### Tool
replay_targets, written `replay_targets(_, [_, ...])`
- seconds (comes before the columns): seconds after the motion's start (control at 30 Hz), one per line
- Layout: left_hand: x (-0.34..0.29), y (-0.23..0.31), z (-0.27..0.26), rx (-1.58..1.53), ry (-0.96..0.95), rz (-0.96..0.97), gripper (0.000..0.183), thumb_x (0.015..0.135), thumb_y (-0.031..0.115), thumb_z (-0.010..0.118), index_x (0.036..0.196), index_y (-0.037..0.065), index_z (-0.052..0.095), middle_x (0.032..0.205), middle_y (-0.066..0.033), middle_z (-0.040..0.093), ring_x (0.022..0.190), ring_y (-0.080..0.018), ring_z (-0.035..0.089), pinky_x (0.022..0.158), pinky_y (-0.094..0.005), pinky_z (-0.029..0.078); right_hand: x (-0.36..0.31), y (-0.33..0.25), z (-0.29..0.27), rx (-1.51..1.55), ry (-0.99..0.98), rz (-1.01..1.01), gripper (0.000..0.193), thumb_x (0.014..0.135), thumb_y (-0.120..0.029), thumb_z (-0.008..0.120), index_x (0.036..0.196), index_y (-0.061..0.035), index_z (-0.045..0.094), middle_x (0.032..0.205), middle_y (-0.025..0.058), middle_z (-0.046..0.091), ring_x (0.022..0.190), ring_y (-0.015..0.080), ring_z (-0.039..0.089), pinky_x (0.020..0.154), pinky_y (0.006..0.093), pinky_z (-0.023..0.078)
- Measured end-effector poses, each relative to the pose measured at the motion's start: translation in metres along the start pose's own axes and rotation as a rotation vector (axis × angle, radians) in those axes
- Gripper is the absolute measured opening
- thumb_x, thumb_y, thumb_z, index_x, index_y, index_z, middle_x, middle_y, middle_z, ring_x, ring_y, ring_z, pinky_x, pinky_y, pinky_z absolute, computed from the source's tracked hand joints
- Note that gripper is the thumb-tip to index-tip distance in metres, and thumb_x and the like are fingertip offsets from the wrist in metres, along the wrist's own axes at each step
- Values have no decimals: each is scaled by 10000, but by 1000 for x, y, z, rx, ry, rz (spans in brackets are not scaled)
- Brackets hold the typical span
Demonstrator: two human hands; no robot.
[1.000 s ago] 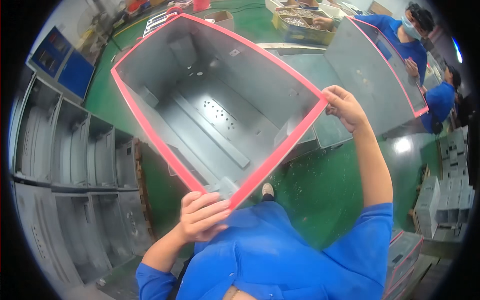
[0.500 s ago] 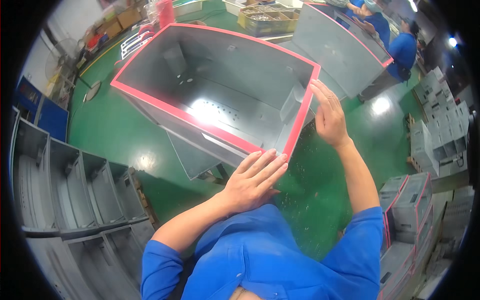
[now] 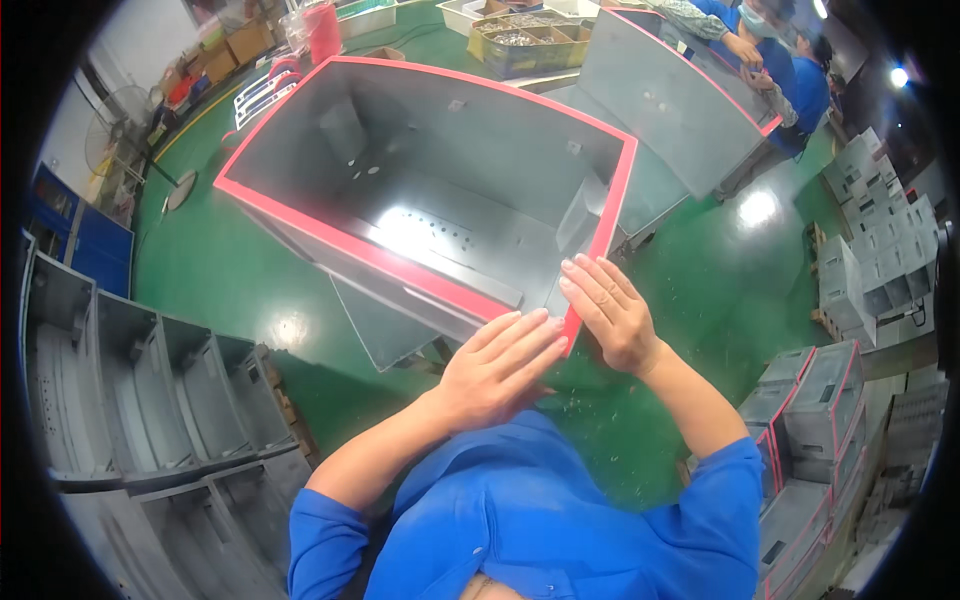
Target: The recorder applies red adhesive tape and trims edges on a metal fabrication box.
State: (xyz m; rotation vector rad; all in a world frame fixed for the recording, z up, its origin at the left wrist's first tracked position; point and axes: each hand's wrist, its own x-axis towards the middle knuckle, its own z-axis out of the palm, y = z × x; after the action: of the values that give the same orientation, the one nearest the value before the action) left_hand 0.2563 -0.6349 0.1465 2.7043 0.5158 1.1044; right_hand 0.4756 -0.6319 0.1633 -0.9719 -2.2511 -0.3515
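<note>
A large open grey metal box point(image 3: 440, 140) stands in front of me, its mouth facing up. Flat red strip point(image 3: 360, 232) runs along its whole rim. Near the corner closest to me, my left hand point(image 3: 500, 370) lies with fingers stretched out on the strip of the front edge. My right hand point(image 3: 615, 315) rests its extended fingertips on the strip of the right edge, close to that same corner. Neither hand grips anything. Holes and a bright light reflection show on the box's inside floor.
Grey metal housings point(image 3: 160, 370) stand in rows at the left. More red-edged boxes point(image 3: 820, 410) are stacked at the right. Beyond my box, co-workers point(image 3: 765, 60) stand at another red-edged box point(image 3: 665, 110). A yellow divided bin point(image 3: 530, 50) sits behind; a fan point(image 3: 120, 125) stands far left.
My right hand has slid along the right edge toward me, to the near corner. My left hand has barely moved. A co-worker's hands have shifted over the other box.
</note>
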Motion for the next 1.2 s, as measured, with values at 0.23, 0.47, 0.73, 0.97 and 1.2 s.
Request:
replay_targets(0.23, [1,3,12,113,-6,-33,416,779,242,590,1149,59,542,1212,-77,525,1136,-212,478,979,-356,312,7,131,21,-223,21,140,473,724,65,415,1193,24,462,1218,184,487,1151,319,457,984,415,351])
replay_targets(0.47, [-4,-1,15,134,-11,-33,419,784,282,600,1147,79,550,1213,-47,528,1141,-199,471,985,-346,304,20,189,40,-254,63,246,518,695,101,401,1205,28,443,1240,185,467,1177,312,429,1003,405,327])
replay_targets(0.73, [-4,-9,11,40,-52,82,456,759,311,614,1134,59,555,1199,-59,531,1142,-220,470,968,-369,316,-8,30,9,-100,-34,250,435,731,28,431,1162,51,483,1217,205,487,1171,341,439,991,443,333])
replay_targets(0.97, [-41,-52,-42,-247,-186,310,548,696,297,687,1172,76,527,1234,-119,495,1171,-305,433,998,-454,312,-1,-106,9,-231,-67,416,403,709,41,445,1102,72,525,1152,219,530,1102,349,504,954,440,380])
replay_targets(1.2, [-132,-178,-169,-50,-27,31,630,656,146,723,1213,24,455,1251,-187,440,1185,-388,394,972,-489,329,31,-163,11,-206,10,805,392,827,-86,481,1197,42,463,1223,199,480,1177,334,426,997,405,318])
